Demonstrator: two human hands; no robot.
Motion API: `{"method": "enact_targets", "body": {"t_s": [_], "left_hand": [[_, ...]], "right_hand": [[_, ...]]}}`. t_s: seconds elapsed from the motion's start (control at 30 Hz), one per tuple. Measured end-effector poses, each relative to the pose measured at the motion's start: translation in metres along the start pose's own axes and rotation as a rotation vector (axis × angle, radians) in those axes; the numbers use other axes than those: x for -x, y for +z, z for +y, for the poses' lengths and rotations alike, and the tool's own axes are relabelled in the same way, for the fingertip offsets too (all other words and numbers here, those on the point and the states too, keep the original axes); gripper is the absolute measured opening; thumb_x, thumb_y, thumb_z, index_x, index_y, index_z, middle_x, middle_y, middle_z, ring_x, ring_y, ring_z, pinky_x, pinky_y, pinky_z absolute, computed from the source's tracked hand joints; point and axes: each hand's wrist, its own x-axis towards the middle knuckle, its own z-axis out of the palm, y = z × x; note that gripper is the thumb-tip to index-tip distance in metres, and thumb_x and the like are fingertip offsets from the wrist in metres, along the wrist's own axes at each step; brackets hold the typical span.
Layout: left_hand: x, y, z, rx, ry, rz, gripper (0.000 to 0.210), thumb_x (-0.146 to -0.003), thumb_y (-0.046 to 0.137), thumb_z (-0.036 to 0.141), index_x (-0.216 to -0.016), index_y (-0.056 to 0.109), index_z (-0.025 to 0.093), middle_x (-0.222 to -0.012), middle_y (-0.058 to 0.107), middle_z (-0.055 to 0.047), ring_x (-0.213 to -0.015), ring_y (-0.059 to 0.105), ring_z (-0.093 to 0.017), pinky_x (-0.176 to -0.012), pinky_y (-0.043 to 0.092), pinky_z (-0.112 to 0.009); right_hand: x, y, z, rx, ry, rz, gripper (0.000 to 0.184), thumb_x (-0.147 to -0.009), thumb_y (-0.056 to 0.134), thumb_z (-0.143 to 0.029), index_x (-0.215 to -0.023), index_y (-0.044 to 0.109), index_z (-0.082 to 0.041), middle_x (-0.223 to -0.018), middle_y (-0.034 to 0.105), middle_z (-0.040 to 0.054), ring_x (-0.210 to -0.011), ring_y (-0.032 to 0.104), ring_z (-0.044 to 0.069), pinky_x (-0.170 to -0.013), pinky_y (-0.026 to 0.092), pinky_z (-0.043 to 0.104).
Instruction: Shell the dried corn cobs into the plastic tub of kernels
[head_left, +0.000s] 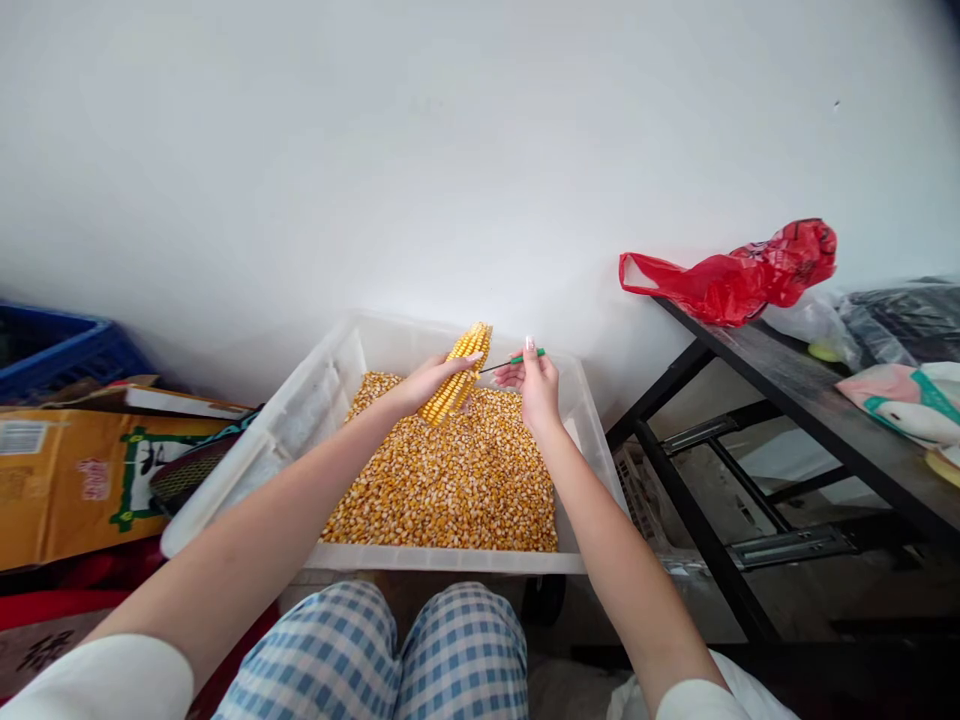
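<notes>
My left hand (pixel 436 380) is wrapped round a yellow corn cob (pixel 452 392), which is tilted with its upper end leaning right. The rows of kernels that show look mostly full. In my right hand (pixel 536 378) is a screwdriver (pixel 528 356) with a green handle and a thin dark shaft. Its shaft points left, and the tip is at or very near the side of the cob; contact is hard to tell. Both hands are above a translucent plastic bin (pixel 442 558) holding a broad layer of loose corn kernels (pixel 450 480).
A cardboard box (pixel 67 480) and a blue crate (pixel 71 355) stand on the left. To the right, a black-framed table (pixel 795 390) carries a red plastic bag (pixel 750 275) and other packages. A white wall (pixel 450 150) rises behind the bin.
</notes>
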Motion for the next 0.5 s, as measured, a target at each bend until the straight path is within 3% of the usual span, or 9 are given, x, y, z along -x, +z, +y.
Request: {"method": "enact_targets", "body": {"t_s": [0.13, 0.3, 0.5], "left_hand": [[0.0001, 0.0003, 0.0003, -0.003, -0.007, -0.024, 0.042, -0.072, 0.055, 0.053, -0.09, 0.051, 0.015, -0.064, 0.061, -0.004, -0.053, 0.061, -0.019, -0.047, 0.051, -0.031], [-0.0011, -0.0005, -0.0009, -0.009, -0.008, -0.031, 0.043, -0.072, 0.054, 0.055, -0.088, 0.05, 0.015, -0.063, 0.061, -0.005, -0.054, 0.062, -0.02, -0.05, 0.052, -0.032], [-0.0007, 0.0004, -0.0002, 0.01, -0.008, -0.014, 0.045, -0.072, 0.056, 0.052, -0.095, 0.05, 0.014, -0.065, 0.061, -0.005, -0.054, 0.062, -0.02, -0.05, 0.052, -0.033]], "right_hand": [[0.0013, 0.0028, 0.0004, 0.012, 0.061, -0.064, 0.038, -0.077, 0.048, -0.054, -0.073, 0.05, -0.017, -0.05, 0.061, -0.0001, -0.046, 0.061, 0.011, -0.044, 0.049, 0.018], [0.0001, 0.001, 0.0015, 0.012, 0.0, 0.023, 0.038, -0.078, 0.046, -0.054, -0.072, 0.049, -0.017, -0.049, 0.061, -0.0006, -0.047, 0.061, 0.011, -0.045, 0.05, 0.019], [0.003, 0.004, 0.0054, 0.08, -0.043, -0.048, 0.036, -0.079, 0.045, -0.053, -0.076, 0.05, -0.017, -0.055, 0.063, -0.0003, -0.047, 0.061, 0.01, -0.047, 0.051, 0.02]]}}
